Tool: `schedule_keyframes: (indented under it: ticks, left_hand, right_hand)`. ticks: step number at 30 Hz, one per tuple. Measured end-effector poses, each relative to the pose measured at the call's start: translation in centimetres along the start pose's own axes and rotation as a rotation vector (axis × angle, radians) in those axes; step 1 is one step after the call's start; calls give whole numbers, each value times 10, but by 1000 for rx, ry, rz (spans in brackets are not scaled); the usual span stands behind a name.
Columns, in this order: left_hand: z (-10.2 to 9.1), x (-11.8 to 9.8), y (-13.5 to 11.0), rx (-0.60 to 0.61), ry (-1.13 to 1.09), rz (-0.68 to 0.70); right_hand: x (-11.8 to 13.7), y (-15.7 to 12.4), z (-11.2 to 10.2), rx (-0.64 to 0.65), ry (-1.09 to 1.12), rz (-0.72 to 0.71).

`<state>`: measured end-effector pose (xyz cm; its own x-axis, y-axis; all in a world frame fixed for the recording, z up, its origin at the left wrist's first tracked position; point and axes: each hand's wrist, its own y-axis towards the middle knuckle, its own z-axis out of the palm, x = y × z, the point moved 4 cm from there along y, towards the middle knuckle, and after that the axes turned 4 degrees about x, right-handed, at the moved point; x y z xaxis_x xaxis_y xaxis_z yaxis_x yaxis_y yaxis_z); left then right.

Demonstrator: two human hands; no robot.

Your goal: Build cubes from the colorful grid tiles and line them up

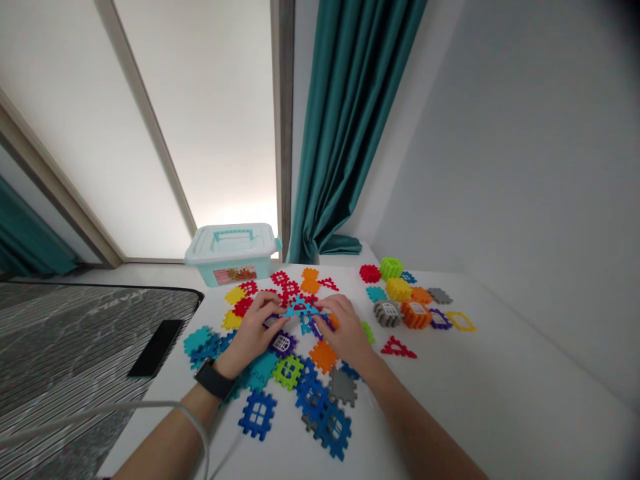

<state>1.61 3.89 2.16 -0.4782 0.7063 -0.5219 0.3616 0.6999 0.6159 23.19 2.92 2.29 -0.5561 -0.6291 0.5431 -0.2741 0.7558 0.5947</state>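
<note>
Between both hands is a light-blue interlocking plastic tile (301, 305), with a roughly triangular toothed outline. My left hand (260, 327), with a black watch on the wrist, has its fingers closed at the tile's left end. From the other side, my right hand (345, 327) closes on the right end, its thumb by a purple tile (320, 327). Right below the left thumb lies a purple window tile (283, 343). An orange tile (323, 357) and a lime-green window tile (288, 372) are nearer me. The right hand partly covers another orange piece.
A lidded light-blue box (233, 253) stands at the far left of the white table (450, 413). Stacked tiles, including an orange stack (416, 315), sit at right. Blue window tiles (325, 413) lie in front. A white cable (165, 404) crosses my left forearm. A black phone (156, 348) lies left.
</note>
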Motion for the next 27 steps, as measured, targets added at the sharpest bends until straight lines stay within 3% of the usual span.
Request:
schedule_keyframes:
  ticks: [4, 27]
  left_hand:
    - [0, 0, 0, 6, -3, -22]
    - [1, 2, 1, 15, -3, -42]
  right_hand:
    - [-2, -1, 0, -4, -35, -45]
    - [-1, -2, 4, -33, 22, 2]
